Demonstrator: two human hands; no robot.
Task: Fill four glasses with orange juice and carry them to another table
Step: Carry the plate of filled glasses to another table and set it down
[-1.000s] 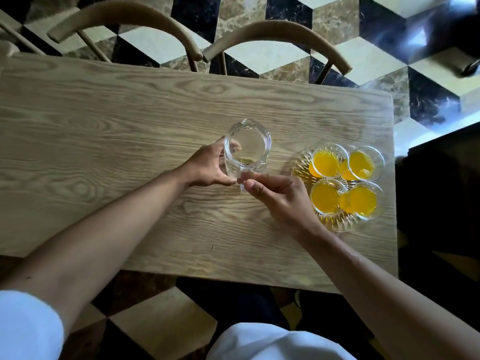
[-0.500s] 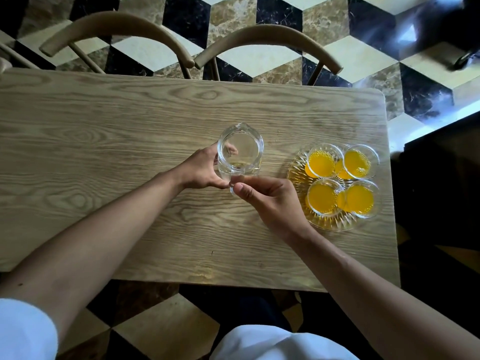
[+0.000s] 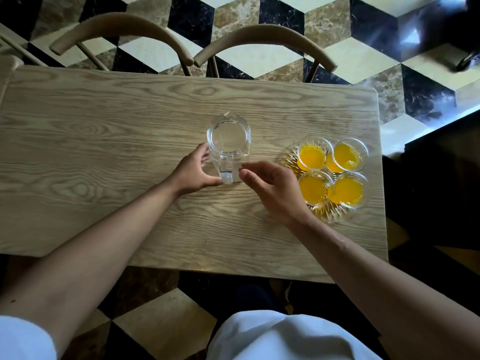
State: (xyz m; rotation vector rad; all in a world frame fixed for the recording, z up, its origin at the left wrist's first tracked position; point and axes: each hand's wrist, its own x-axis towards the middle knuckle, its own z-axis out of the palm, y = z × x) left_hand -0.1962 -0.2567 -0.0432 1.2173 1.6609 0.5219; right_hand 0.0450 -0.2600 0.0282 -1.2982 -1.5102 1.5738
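A clear glass pitcher (image 3: 228,137) stands upright and looks empty in the middle of the wooden table (image 3: 104,141). My left hand (image 3: 194,171) curls around its left side, fingers touching the glass. My right hand (image 3: 270,185) hovers just right of the pitcher's handle, fingers loosely apart, holding nothing. Several glasses of orange juice (image 3: 311,155) stand close together on a cut-glass tray (image 3: 330,215) at the table's right end.
Two curved wooden chair backs (image 3: 262,38) stand behind the table's far edge. The floor is patterned in black, cream and brown tiles (image 3: 161,331). A dark piece of furniture (image 3: 441,203) lies to the right of the table.
My right hand has let go of the pitcher's handle and drawn back a little to the right. My left hand stays against the pitcher.
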